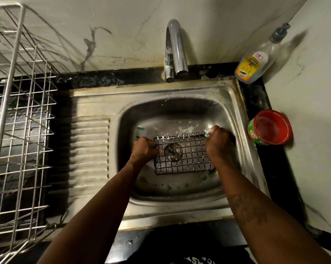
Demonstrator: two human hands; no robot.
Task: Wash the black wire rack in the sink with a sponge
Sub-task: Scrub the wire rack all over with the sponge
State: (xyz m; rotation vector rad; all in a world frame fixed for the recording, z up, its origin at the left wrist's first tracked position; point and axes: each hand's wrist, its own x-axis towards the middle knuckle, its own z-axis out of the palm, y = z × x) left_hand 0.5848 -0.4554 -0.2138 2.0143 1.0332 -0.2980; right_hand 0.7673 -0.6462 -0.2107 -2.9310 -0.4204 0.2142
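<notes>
The black wire rack (183,155) lies low in the steel sink (179,109), over the drain, with soap foam on its far edge. My left hand (144,151) grips the rack's left edge, fingers curled round the wires. My right hand (219,143) is closed on a green sponge (207,132) and presses it against the rack's far right corner. Only a small foamy bit of the sponge shows above the fingers.
The tap (175,52) stands behind the basin, with no water running. A dish gel bottle (255,62) and a red-lidded soap tub (269,127) sit on the right counter. A steel dish basket (17,119) fills the left side. Green scraps dot the basin floor.
</notes>
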